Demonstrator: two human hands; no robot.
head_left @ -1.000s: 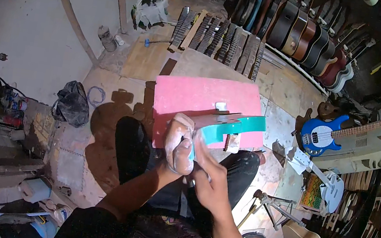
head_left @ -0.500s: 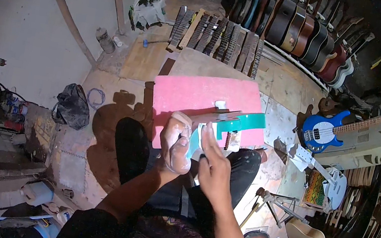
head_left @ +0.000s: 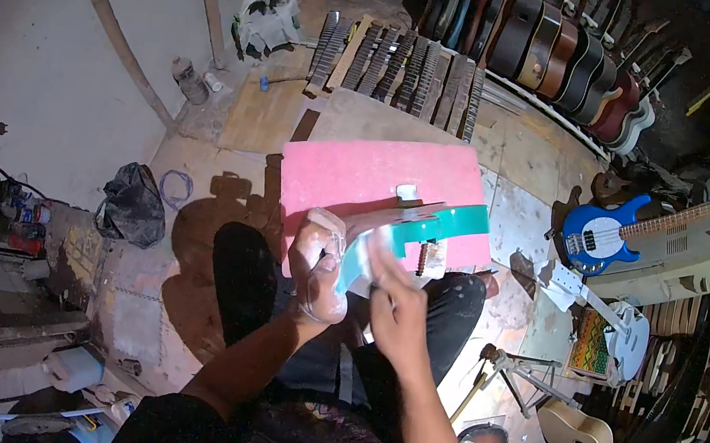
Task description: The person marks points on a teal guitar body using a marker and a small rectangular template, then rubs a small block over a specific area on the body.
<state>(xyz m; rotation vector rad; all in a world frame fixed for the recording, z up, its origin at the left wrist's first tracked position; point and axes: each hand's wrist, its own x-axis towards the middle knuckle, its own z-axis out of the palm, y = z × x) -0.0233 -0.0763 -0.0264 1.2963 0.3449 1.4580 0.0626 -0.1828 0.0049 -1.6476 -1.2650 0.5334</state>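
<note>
My left hand (head_left: 319, 267), dusted with white powder, is closed around one end of a teal guitar body (head_left: 458, 224) with a cutout in its edge. The body is held tilted on its side over a pink board (head_left: 365, 162). My right hand (head_left: 397, 308) presses its fingers to the near curved edge, where the surface looks whitish. Those fingertips are smeared by motion; a pale piece seems to lie under them, too blurred to name. A small white block (head_left: 407, 193) rests on the pink board behind the body.
Beyond the board lies a row of guitar necks (head_left: 400, 65). A rack of guitars (head_left: 545, 42) stands at the far right. A blue bass guitar (head_left: 602, 235), a tripod stand (head_left: 517, 375) and an unfinished guitar body (head_left: 573, 432) are on the right. A black bag (head_left: 134, 205) lies left.
My right hand's fingers have slid slightly along the teal edge and are now blurred. My left hand keeps its grip. The whole view has shifted slightly.
</note>
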